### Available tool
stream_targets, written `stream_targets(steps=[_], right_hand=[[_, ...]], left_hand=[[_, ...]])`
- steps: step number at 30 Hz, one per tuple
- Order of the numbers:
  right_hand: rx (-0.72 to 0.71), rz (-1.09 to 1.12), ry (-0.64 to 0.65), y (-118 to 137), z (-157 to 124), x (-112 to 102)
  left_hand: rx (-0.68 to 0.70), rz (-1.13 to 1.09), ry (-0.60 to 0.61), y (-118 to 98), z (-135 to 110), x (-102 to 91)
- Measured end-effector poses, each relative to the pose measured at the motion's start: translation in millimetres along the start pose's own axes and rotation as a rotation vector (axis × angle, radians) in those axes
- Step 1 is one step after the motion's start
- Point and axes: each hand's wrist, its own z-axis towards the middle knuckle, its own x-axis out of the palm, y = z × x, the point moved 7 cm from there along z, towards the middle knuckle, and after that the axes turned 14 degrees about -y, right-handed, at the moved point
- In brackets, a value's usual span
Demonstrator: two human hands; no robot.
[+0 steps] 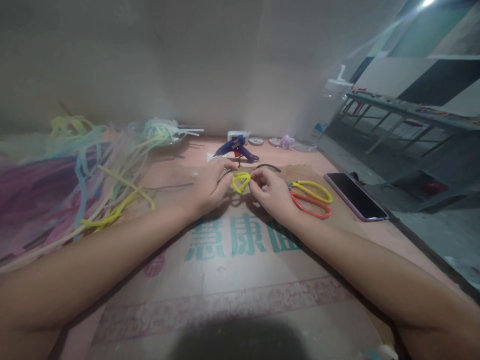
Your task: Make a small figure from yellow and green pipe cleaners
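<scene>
A bright yellow pipe cleaner (241, 183), bent into a small closed loop, is held between my two hands above the cardboard. Its left side is gripped by the fingertips of my left hand (214, 184). On the opposite side, my right hand (270, 192) pinches it between thumb and index finger. Just right of that hand lie scissors (313, 200) with one yellow and one orange handle; their blades are mostly hidden. Behind both hands, a blue glue gun (236, 149) rests on the table.
Printed cardboard (225, 280) covers the pink table (300, 155). Many coloured pipe cleaners (123, 200) are heaped at left. A phone (356, 196) lies near the right edge, and a clear bottle (330, 107) stands at the back right. A wall (225, 65) rises behind.
</scene>
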Motion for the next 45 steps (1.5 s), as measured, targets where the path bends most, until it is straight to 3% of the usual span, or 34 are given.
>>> stream_targets(steps=[5,13,27,36,45], right_hand=[[-0.020,-0.064,0.025,1,-1,2],[-0.033,-0.078,0.073,14,-5,2],[-0.048,-0.082,0.087,16,-7,4],[-0.057,-0.075,0.064,10,-4,2],[-0.078,-0.102,0.075,9,-3,3]], left_hand=[[0.076,0.043,0.041,-7,1,4.5],[0.090,0.120,0.079,-4,1,11.4],[0.075,0.101,0.166,-7,0,15.3],[0.024,0.057,0.110,0,0,11.8],[-0.100,-0.065,0.150,13,0,16.0]])
